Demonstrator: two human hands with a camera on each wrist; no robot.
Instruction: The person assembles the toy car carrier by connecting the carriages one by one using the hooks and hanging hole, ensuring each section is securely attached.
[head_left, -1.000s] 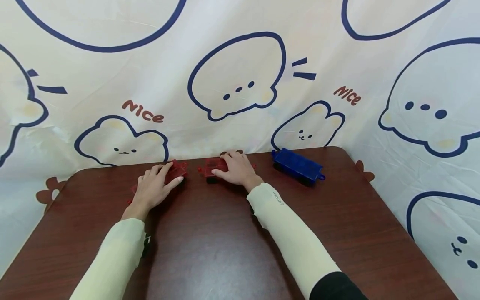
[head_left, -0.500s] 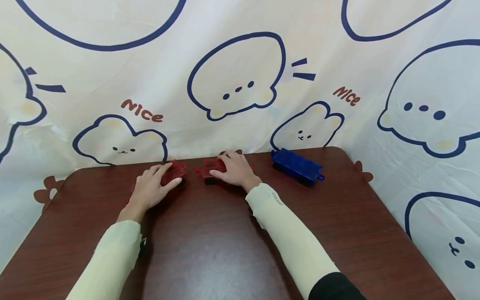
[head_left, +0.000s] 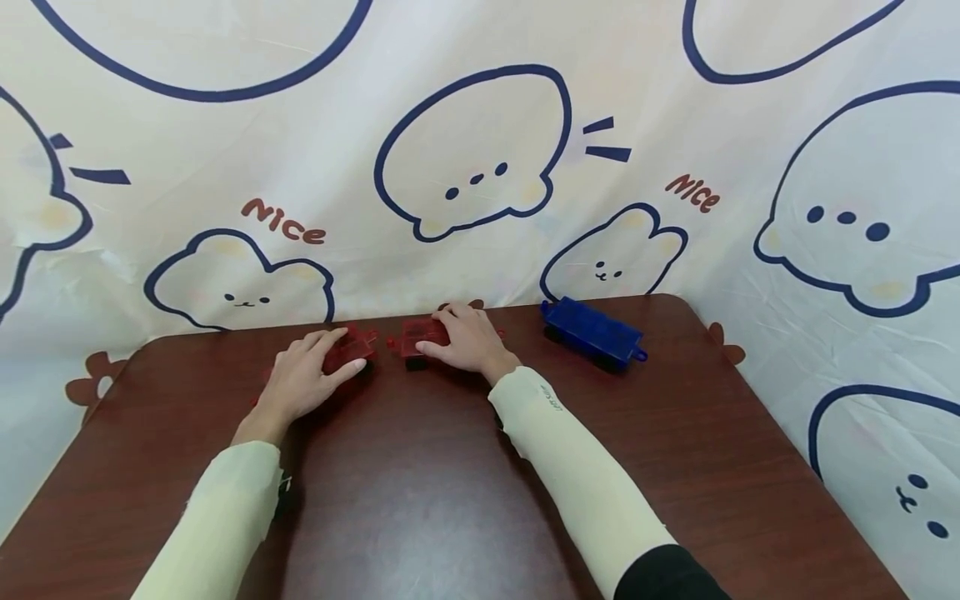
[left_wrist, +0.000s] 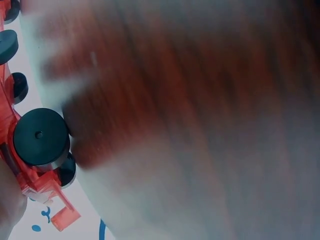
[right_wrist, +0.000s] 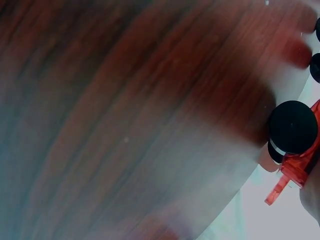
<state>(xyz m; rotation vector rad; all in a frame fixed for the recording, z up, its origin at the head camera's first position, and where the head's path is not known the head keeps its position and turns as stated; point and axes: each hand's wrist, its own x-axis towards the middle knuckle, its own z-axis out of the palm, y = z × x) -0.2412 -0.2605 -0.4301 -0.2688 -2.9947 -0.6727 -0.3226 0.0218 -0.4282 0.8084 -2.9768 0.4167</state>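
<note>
In the head view my left hand grips a red see-through toy train car, thumb along its near side and fingers over the top. To the right, a second red toy train car is held by my right hand, its thumb on the near side too. The facing couplings of the two cars stand a small gap apart. The left wrist view shows the first car's black wheel and its red coupling tab. A black wheel of the second car appears at the right wrist view's edge.
A blue toy train car stands at the back right of the dark wooden table, set at an angle. Behind and to the right hangs a white cloth with blue cartoon outlines, right at the table's back edge.
The gap between the two red cars has narrowed: the right hand's car has slid slightly left and the left hand's car slightly right. The blue car has stayed in place.
</note>
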